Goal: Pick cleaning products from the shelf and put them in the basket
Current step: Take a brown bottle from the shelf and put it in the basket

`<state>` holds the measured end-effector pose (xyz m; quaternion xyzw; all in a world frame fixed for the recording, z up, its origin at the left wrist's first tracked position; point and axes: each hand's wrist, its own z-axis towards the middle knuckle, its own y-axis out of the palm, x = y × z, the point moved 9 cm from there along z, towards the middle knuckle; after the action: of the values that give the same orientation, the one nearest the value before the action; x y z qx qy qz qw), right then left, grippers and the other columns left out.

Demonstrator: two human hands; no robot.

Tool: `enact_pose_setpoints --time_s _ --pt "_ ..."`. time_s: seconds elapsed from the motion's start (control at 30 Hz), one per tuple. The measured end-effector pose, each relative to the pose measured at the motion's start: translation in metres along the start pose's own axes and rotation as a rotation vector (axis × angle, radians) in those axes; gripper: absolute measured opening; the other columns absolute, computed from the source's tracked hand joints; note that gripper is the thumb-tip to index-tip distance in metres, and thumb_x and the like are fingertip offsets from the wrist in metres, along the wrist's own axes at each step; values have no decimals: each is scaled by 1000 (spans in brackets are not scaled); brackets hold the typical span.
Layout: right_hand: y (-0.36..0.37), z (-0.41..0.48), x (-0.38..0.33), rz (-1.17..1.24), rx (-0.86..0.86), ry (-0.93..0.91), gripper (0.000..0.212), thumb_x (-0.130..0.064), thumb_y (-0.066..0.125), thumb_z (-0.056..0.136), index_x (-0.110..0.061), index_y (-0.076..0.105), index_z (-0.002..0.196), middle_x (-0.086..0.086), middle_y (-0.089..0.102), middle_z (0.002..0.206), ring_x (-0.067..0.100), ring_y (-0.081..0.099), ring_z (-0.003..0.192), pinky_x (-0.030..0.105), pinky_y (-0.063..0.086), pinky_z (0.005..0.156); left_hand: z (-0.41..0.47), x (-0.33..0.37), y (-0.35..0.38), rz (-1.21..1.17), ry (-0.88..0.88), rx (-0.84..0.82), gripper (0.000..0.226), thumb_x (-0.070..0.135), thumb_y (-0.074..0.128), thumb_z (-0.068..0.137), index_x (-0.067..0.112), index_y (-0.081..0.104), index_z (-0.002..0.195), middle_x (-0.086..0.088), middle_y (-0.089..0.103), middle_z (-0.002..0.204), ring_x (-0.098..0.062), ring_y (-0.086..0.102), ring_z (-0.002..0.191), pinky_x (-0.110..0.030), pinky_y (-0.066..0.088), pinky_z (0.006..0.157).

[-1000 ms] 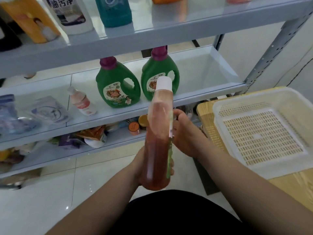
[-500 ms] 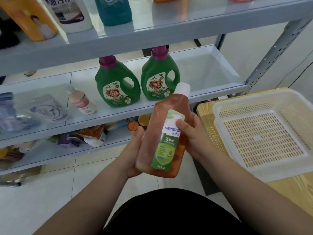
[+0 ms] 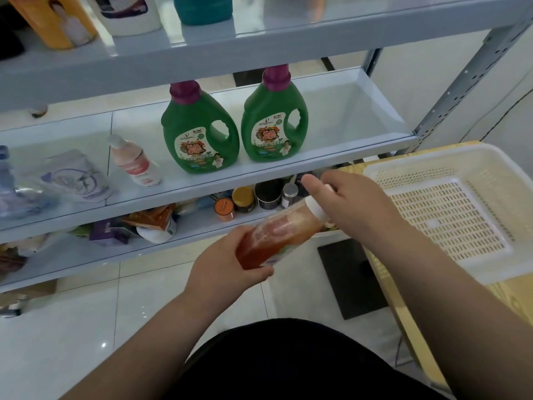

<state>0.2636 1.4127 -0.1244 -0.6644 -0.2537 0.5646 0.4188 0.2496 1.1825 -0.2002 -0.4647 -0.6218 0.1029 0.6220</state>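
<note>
Shelf unit spans the view. White slotted basket sits right of it on a wooden table. Two green jugs stand upright on the middle tier; small jars on the tier below, right behind the hands. Orange bottle is in the air, tilted near-flat, cap toward the basket, just left of its rim. Left hand wraps the base, right hand curls over the cap end.

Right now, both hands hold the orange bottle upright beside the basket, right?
Not upright. The head view shows the bottle tilted nearly flat, cap toward the basket; the left hand grips its base, the right hand its cap end.
</note>
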Motion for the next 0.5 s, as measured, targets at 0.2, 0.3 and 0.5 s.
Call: enact_pose_setpoints --time_s 0.2,0.3,0.5 --pt "23 -2 -21 -156 -60 -8 46 -57 31 101 -26 56 77 -7 57 69 6 53 65 28 31 53 2 -32 -14 -21 -38 -72 58 67 74 50 67 50 102 34 66 86 6 63 79 -22 51 67" --pt "21 -20 -57 -160 -4 -289 41 -54 27 97 -26 51 79 -9 54 66 8 52 59 27 28 50 0 -50 -16 -140 -49 -186 63 58 83 46 68 57 102 36 70 94 9 67 87 -23 56 78" --pt "25 -22 -75 -199 -268 -343 50 -72 24 93 -35 53 111 -10 60 96 5 53 82 26 42 64 -13 -70 -16 -212 -74 -129 76 60 86 44 49 63 116 36 69 100 10 65 92 -23 54 80"
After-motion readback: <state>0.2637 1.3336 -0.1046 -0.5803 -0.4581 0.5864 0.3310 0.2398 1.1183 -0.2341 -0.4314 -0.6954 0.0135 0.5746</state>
